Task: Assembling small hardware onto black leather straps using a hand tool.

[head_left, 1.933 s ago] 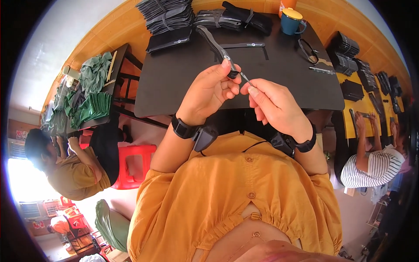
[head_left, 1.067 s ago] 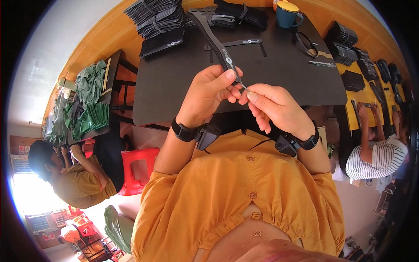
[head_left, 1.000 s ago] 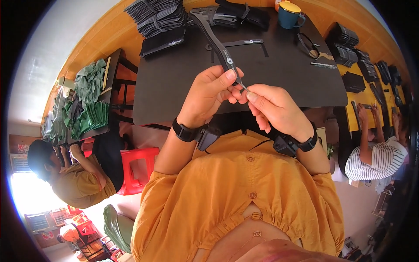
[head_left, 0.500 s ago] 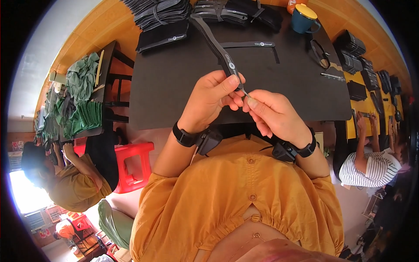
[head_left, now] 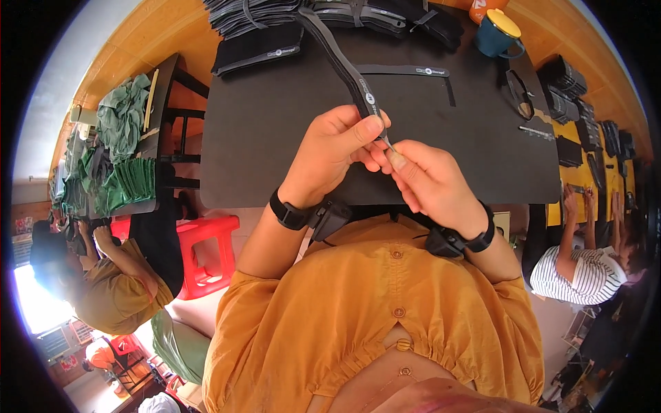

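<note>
above the near part of the matte black counter (head_left: 265,138), a long grey-and-black fabric strip (head_left: 336,56) is pinched by the fingers of the left hand (head_left: 323,151); a thin greyish piece (head_left: 390,143) at its near end is gripped by those of the right hand (head_left: 437,180). the strip is probably best held firm while the piece is worked gently. their join is hidden by fingertips; the far-left stack of dark folded fabric (head_left: 242,17) is cut off.
</note>
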Action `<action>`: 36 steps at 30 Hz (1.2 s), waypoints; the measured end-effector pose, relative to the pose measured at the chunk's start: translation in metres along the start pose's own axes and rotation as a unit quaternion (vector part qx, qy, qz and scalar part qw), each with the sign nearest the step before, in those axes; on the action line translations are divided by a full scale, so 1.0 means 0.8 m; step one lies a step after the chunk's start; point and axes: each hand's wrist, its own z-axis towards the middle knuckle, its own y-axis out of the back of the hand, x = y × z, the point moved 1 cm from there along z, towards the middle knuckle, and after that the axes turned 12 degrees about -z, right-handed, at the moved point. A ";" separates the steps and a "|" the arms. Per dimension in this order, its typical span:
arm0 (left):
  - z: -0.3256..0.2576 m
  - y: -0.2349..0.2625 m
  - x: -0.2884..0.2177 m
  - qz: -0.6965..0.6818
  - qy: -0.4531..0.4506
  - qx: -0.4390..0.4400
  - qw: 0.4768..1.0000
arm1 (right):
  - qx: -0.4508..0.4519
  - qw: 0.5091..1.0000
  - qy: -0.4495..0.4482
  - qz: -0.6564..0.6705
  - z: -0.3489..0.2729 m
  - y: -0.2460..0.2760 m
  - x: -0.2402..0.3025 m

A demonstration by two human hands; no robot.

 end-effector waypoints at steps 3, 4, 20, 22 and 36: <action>0.002 0.000 0.004 0.040 -0.034 -0.024 0.998 | -0.131 0.955 0.131 -0.231 0.004 -0.011 -0.002; 0.003 0.000 0.006 0.013 -0.037 -0.023 0.999 | -0.175 0.918 0.167 -0.313 0.004 -0.013 -0.003; -0.001 0.012 0.020 -0.009 -0.047 -0.048 0.998 | 0.086 0.986 -0.071 0.127 0.015 0.013 -0.005; 0.001 0.011 0.020 -0.031 -0.030 -0.045 0.998 | 0.075 0.989 -0.068 0.105 0.014 0.012 -0.004; -0.003 0.008 0.015 -0.024 0.028 -0.002 0.999 | -0.202 0.966 0.152 -0.057 0.030 0.003 -0.025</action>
